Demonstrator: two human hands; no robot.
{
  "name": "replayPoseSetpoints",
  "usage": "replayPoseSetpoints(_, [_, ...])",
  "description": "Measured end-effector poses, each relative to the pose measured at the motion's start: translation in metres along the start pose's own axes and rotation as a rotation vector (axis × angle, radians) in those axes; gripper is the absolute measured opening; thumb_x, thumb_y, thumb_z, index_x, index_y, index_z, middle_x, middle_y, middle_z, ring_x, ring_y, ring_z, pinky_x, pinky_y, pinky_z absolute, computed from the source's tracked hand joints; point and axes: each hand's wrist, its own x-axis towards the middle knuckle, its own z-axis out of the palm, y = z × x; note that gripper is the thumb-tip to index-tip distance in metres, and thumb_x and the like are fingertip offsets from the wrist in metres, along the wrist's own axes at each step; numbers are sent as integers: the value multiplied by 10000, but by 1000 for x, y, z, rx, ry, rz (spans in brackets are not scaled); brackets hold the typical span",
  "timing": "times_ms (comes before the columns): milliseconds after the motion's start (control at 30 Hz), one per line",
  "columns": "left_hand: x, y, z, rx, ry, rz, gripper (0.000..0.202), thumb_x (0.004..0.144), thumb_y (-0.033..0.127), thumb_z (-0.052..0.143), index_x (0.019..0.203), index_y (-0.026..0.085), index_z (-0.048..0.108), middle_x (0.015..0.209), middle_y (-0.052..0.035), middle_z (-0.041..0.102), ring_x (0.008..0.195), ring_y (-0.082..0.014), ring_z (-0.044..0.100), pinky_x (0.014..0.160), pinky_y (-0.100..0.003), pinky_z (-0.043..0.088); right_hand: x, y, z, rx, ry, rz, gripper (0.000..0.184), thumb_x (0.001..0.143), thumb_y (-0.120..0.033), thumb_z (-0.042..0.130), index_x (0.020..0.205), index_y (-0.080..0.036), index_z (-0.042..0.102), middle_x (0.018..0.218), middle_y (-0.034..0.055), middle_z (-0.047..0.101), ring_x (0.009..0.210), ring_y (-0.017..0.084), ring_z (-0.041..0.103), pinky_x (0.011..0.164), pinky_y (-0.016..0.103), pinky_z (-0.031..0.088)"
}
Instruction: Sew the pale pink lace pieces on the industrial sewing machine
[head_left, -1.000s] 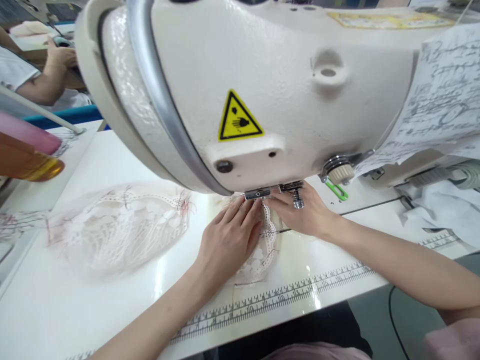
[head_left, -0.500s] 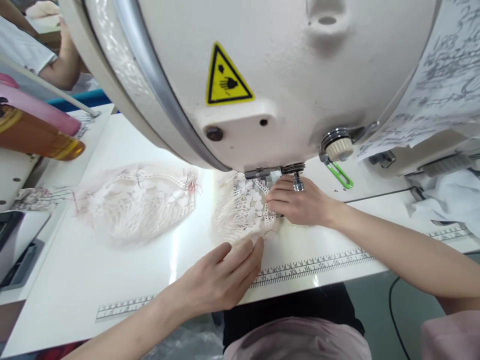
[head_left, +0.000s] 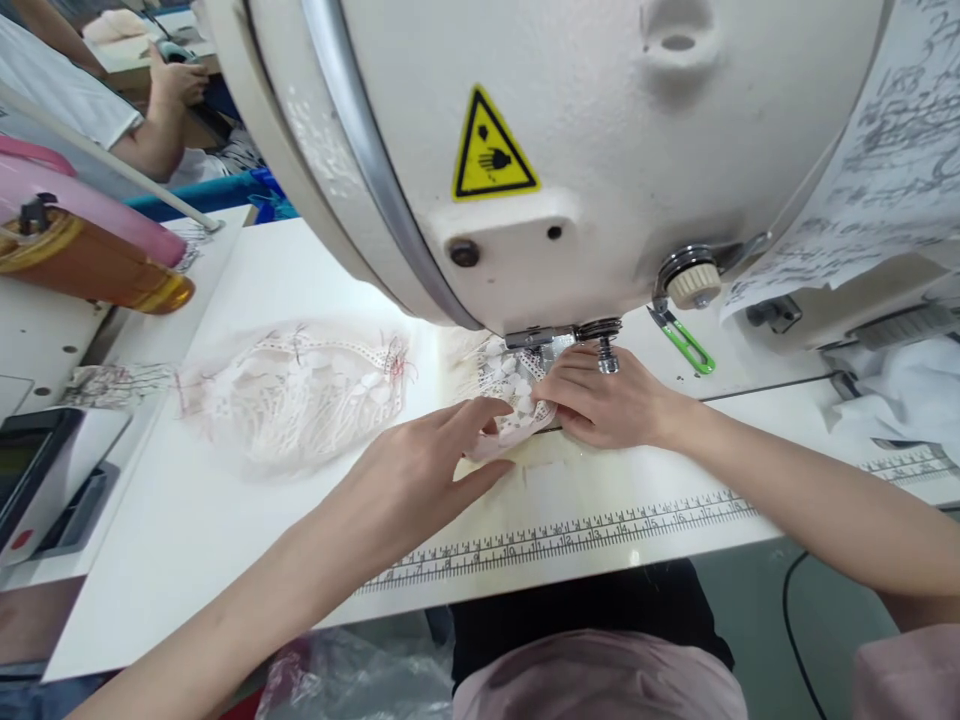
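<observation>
A white lace piece with scalloped trim and sheer mesh lies under the sewing machine head, its near edge folded up. My right hand presses the right side of the lace with bent fingers held close together, beside the presser parts; its fingertips are partly hidden. At the near left edge of the lace is my left hand, thumb apart from the curled fingers and a gap between them. A second lace piece, with red and dark thread ends, rests flat on the table to the left.
Green-handled thread snips lie right of the machine. A ruler strip runs along the table's front edge. An amber bottle, a pink bottle and a dark-screened device stand left. Another person's arm shows behind.
My left hand has moved up and its thumb has spread from the fingers. The near edge of the lace is now folded upward. My right hand stays at the lace.
</observation>
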Motion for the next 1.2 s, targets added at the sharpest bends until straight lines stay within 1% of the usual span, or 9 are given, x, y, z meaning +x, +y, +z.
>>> replayPoseSetpoints(100, [7, 1, 4, -10, 2, 45, 203, 967, 313, 434, 1038, 206, 592, 875, -19, 687, 582, -113, 604, 487, -219, 402, 1, 1, 0, -13, 13, -15, 229, 873, -153, 375, 917, -191, 596, 720, -10, 621, 697, 136, 473, 676, 281, 366])
replayPoseSetpoints(267, [15, 2, 6, -65, 143, 110, 384, 1005, 307, 359, 762, 161, 618, 598, 10, 561, 483, -79, 483, 455, -217, 330, 0, 0, -3, 3, 65, -9, 186, 857, -219, 427, 915, -188, 600, 737, -18, 644, 651, 128, 461, 671, 283, 371])
replayPoseSetpoints(433, [22, -3, 13, 88, 92, 302, 321, 937, 441, 501, 911, 159, 651, 721, -9, 618, 578, -119, 567, 509, -241, 424, -2, 2, -1, 2, 62, -53, 171, 848, -157, 437, 839, -203, 601, 747, -42, 664, 682, 118, 508, 677, 282, 365])
replayPoseSetpoints(567, [23, -6, 30, 380, 259, 444, 134, 903, 131, 525, 828, 139, 636, 695, -8, 582, 582, -130, 517, 521, -269, 412, -2, 5, -1, 65, 58, -93, 190, 835, -120, 428, 849, -206, 597, 846, -41, 688, 772, 122, 557, 713, 293, 393])
replayPoseSetpoints(700, [22, -5, 42, 477, 408, 521, 136, 854, 48, 573, 759, 123, 635, 616, 4, 552, 528, -124, 441, 473, -287, 336, -1, 6, -1, 182, 41, -102, 175, 838, -132, 448, 939, -189, 579, 997, -4, 683, 972, 152, 580, 739, 299, 431])
replayPoseSetpoints(867, [21, -3, 42, 473, 426, 519, 145, 837, 35, 600, 731, 124, 645, 593, 11, 557, 514, -120, 439, 462, -290, 328, -1, 6, 1, 161, 2, -150, 86, 878, -136, 508, 893, -195, 570, 1042, 2, 672, 995, 154, 590, 827, 321, 496])
replayPoseSetpoints(1000, [20, -5, 42, 513, 490, 518, 185, 809, 64, 651, 650, 147, 607, 547, 32, 550, 474, -118, 453, 434, -304, 323, -2, 7, 4, 218, 34, -198, 105, 875, -124, 549, 817, -206, 581, 931, -41, 685, 906, 95, 614, 1042, 357, 460])
replayPoseSetpoints(1067, [19, -9, 42, 509, 519, 524, 124, 806, 65, 651, 716, 148, 632, 620, 20, 628, 548, -140, 559, 489, -315, 419, -4, 8, 5, 251, 32, -207, 94, 892, -142, 542, 877, -211, 603, 895, -52, 695, 875, 76, 632, 1078, 352, 445])
replayPoseSetpoints(1200, [18, -17, 47, 392, 465, 532, 132, 858, 104, 572, 962, 101, 653, 1044, -99, 719, 1022, -257, 664, 869, -414, 560, -6, 9, 5, 261, 22, -166, 106, 917, -183, 522, 961, -206, 616, 916, -26, 713, 910, 89, 653, 926, 300, 543])
